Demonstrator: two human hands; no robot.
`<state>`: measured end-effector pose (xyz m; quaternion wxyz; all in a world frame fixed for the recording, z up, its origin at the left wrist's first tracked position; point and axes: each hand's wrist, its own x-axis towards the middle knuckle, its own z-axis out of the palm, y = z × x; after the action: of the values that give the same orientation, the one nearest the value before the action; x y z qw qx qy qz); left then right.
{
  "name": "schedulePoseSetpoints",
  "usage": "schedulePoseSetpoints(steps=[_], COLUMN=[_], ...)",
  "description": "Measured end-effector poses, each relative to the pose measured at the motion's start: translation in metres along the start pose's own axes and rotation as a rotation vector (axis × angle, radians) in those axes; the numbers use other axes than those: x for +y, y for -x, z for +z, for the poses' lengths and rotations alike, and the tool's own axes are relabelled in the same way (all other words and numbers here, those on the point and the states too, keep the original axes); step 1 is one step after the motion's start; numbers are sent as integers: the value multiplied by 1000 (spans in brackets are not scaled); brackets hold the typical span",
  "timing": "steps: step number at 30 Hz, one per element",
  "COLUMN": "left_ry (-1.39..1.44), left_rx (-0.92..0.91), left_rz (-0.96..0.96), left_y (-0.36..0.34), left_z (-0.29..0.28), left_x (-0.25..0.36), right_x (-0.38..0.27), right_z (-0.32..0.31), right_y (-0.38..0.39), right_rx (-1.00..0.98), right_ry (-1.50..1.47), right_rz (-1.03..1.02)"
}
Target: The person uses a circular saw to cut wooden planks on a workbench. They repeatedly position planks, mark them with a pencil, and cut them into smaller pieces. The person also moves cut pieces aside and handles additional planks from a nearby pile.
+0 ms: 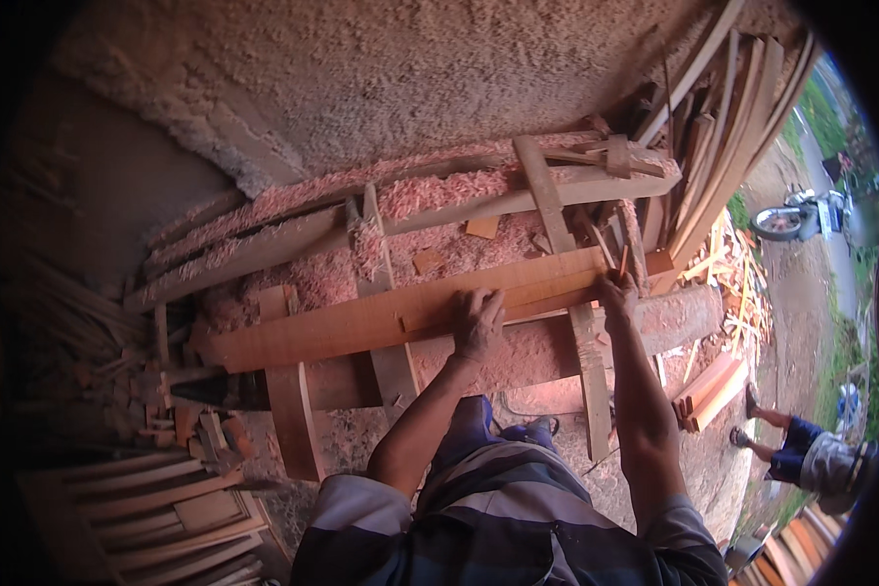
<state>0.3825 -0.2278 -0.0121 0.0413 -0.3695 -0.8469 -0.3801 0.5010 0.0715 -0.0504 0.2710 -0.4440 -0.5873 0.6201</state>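
Note:
A long reddish-brown wooden board [361, 317] lies slantwise across the sawhorse-like frame in front of me. My left hand [480, 325] rests at the middle of the board, its fingers curled onto the wood near the closer edge. A narrower strip of wood [557, 290] shows along that edge, between my two hands; whether it is a separate piece I cannot tell. At the board's right end my right hand [618, 293] is closed around a thin stick like a pencil [623, 258], which points up from the fingers.
Timber beams [264, 249] and crosspieces [288, 420] carry the board. Pink wood shavings [439, 195] cover the far beam beside a rough wall. Long planks [723, 127] lean at the far right. Cut boards [710, 391], a motorcycle [801, 217] and another person [811, 454] are on the right.

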Motion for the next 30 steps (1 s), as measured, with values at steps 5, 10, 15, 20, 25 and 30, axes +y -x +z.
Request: schedulePoseSetpoints(steps=[5,10,15,20,25,30], left_ry=[19,9,11,6,20,14], left_rx=[50,53,65,64,82,87], left_rz=[-14,-72,-72,-83,-94,-86], left_y=[1,3,3,2,2,2], left_z=[4,6,6,7,10,13], left_x=[-1,0,2,3,4,3], right_x=[1,6,0,-6,6,5], right_z=[-6,-7,-3,-6,-7,-5], right_y=[-6,-8,-3,-3,-9,-5], right_rx=[87,47,14,12,51,25], right_ry=[235,185,152,292,304,148], right_rz=[74,15,-46,-30,-71,-48])
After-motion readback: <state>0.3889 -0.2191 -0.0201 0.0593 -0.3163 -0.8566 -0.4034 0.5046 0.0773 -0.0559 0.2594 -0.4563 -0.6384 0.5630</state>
